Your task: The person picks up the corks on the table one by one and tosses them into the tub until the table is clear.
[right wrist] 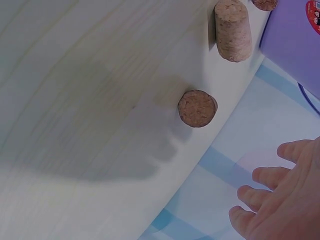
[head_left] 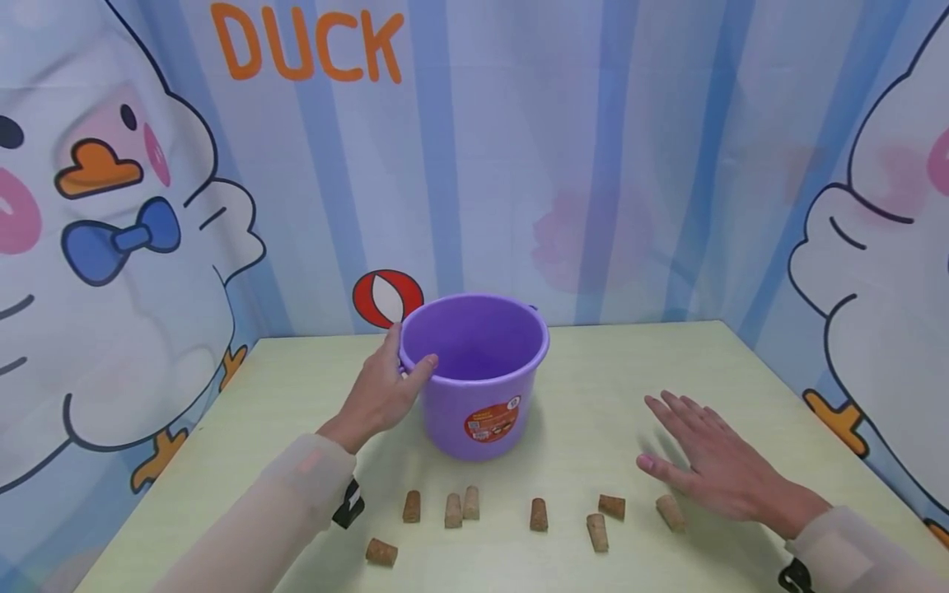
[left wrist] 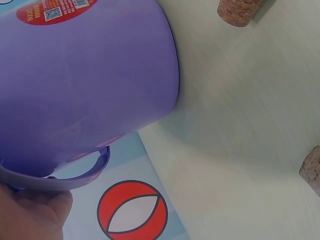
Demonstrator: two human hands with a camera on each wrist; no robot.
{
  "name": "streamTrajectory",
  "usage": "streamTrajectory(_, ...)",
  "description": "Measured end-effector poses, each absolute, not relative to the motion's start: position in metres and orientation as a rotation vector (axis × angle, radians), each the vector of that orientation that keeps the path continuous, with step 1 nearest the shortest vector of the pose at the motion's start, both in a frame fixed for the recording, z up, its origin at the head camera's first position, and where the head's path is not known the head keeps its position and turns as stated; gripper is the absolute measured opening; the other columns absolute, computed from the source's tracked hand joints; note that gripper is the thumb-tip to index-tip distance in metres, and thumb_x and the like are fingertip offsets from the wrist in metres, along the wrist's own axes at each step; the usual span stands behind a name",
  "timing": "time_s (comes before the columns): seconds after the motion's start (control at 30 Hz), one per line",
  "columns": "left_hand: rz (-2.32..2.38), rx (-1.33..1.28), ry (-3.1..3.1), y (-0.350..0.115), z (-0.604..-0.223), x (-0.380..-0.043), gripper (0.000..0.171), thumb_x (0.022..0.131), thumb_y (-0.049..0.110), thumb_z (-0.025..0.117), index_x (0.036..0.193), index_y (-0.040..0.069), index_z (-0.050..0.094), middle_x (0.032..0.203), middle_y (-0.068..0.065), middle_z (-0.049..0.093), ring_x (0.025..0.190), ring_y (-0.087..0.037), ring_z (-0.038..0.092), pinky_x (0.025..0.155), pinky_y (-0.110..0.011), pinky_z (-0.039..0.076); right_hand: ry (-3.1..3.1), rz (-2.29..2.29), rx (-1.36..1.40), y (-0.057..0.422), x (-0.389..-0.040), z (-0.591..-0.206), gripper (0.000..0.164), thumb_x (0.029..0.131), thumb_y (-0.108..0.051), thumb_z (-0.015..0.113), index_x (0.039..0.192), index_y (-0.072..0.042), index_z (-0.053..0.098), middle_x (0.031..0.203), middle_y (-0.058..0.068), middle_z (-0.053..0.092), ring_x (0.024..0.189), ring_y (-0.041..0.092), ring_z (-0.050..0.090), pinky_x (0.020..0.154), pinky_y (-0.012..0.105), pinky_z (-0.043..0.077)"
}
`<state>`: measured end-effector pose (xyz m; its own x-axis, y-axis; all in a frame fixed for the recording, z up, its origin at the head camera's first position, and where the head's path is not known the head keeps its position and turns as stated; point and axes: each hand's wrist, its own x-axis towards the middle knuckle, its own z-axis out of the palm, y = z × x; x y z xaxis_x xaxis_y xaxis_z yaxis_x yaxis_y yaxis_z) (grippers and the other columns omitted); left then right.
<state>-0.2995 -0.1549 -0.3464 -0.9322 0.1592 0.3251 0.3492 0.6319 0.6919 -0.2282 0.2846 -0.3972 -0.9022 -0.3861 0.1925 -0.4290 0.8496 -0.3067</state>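
A purple bucket (head_left: 482, 412) stands upright, its mouth facing up, at the middle of the table. My left hand (head_left: 381, 391) grips its rim on the left side, thumb over the edge. In the left wrist view, the bucket's purple handle (left wrist: 95, 172) hangs by my fingers. Several corks lie scattered in front of the bucket, among them one dark cork (head_left: 539, 515) and one pale cork (head_left: 470, 502). My right hand (head_left: 722, 461) hovers palm down over the table's right side, fingers straight and holding nothing. Closest to it lies a light cork (head_left: 670, 513).
The pale yellow table (head_left: 311, 387) meets a blue striped cloth backdrop (head_left: 489, 165) behind the bucket. Cloth with printed white ducks (head_left: 148, 329) borders both sides. A red label (head_left: 493, 420) marks the bucket's front.
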Motion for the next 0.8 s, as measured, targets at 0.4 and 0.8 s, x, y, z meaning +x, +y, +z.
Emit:
streamTrajectory(0.4, -1.234, -0.455, -2.620, -0.151, -0.346, -0.303, 0.081, 0.102, 0.041, 0.054, 0.164, 0.008, 0.013, 0.157, -0.016, 0.043, 0.139, -0.035, 0.048, 0.108, -0.056, 0.046, -2.887, 0.518, 0.653, 0.284, -0.228, -0.397, 0.083, 0.100, -0.053, 0.058, 0.163, -0.009, 0.027, 0.165, 0.025, 0.024, 0.149, 0.053, 0.020, 0.116, 0.070, 0.017)
streamTrajectory(0.8, -1.289, -0.504, -2.614, -0.140, -0.347, -0.304, 0.076, 0.103, 0.038, 0.054, 0.164, 0.011, 0.016, 0.156, -0.014, 0.045, 0.139, -0.033, 0.049, 0.108, -0.054, 0.046, -2.878, 0.496, 0.647, 0.281, -0.226, -0.397, 0.083, 0.100, -0.053, 0.058, 0.162, -0.009, 0.028, 0.165, 0.025, 0.024, 0.149, 0.052, 0.021, 0.116, 0.069, 0.018)
